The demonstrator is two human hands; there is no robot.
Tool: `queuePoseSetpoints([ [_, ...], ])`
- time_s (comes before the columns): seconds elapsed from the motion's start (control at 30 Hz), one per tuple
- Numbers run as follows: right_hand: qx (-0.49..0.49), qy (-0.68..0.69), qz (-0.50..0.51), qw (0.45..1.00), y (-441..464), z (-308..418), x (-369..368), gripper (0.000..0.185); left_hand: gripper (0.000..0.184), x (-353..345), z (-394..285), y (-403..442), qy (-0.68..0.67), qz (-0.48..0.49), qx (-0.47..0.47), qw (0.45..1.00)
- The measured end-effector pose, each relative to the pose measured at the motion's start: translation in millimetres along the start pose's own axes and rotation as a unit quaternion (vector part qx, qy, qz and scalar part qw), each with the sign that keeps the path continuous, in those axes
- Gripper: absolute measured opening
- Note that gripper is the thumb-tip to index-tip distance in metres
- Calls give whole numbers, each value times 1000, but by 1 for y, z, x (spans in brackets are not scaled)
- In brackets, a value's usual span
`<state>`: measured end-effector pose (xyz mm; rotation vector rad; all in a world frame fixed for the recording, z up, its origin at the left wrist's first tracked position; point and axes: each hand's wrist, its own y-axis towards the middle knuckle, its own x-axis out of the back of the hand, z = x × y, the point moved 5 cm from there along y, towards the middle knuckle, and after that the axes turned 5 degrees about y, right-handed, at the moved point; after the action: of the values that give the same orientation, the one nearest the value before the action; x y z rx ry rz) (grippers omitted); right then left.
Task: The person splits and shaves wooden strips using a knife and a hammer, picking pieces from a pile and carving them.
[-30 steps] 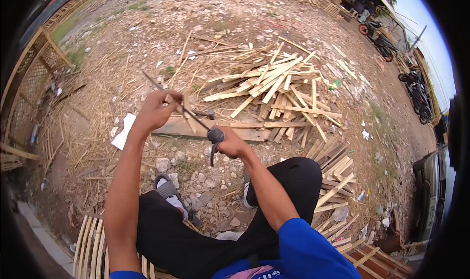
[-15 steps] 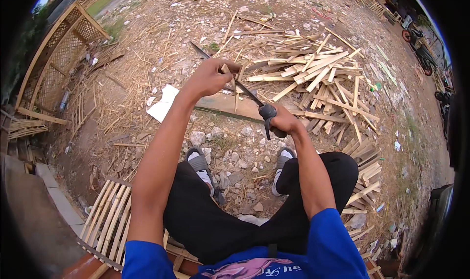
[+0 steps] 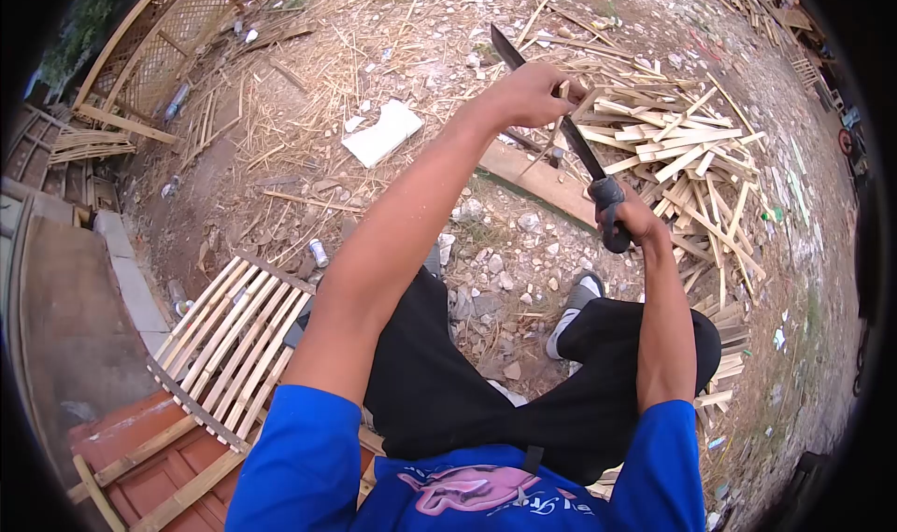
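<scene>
My left hand (image 3: pixel 539 95), upper right of centre, is closed on a short wooden strip (image 3: pixel 562 90) at the far part of a long dark blade (image 3: pixel 584 147). My right hand (image 3: pixel 635 216) is wrapped round the blade's dark handle (image 3: pixel 609 216), lower and to the right. The blade runs diagonally between both hands, its tip beyond my left hand. Beneath them a wooden plank (image 3: pixel 542 179) lies on the stony ground. Just right of the blade spreads a large pile of split wooden strips (image 3: pixel 691 144).
A slatted wooden panel (image 3: pixel 234 336) lies at the lower left. White paper (image 3: pixel 383 133) rests on the ground left of the plank. At the upper left stands a lattice frame (image 3: pixel 159 46). My sandalled foot (image 3: pixel 577 310) is below the plank.
The view has swung left, so the hands, blade and wood pile appear further right. More of the slatted panel shows. Both hands keep their holds.
</scene>
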<state>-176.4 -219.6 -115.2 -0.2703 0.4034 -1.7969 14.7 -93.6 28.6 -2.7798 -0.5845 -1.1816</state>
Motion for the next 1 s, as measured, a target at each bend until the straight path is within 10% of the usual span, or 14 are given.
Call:
queuePoseSetpoints([
  [0.43, 4, 284, 45, 958, 20, -59, -62, 46, 48, -5, 8, -6, -15, 50, -49, 997],
  [0.63, 123, -78, -126, 981, 16, 3, -67, 27, 40, 23, 30, -25, 50, -45, 24, 997],
  [1.0, 147, -307, -247, 907, 26, -19, -65, 30, 47, -3, 65, -31, 38, 39, 1, 999],
])
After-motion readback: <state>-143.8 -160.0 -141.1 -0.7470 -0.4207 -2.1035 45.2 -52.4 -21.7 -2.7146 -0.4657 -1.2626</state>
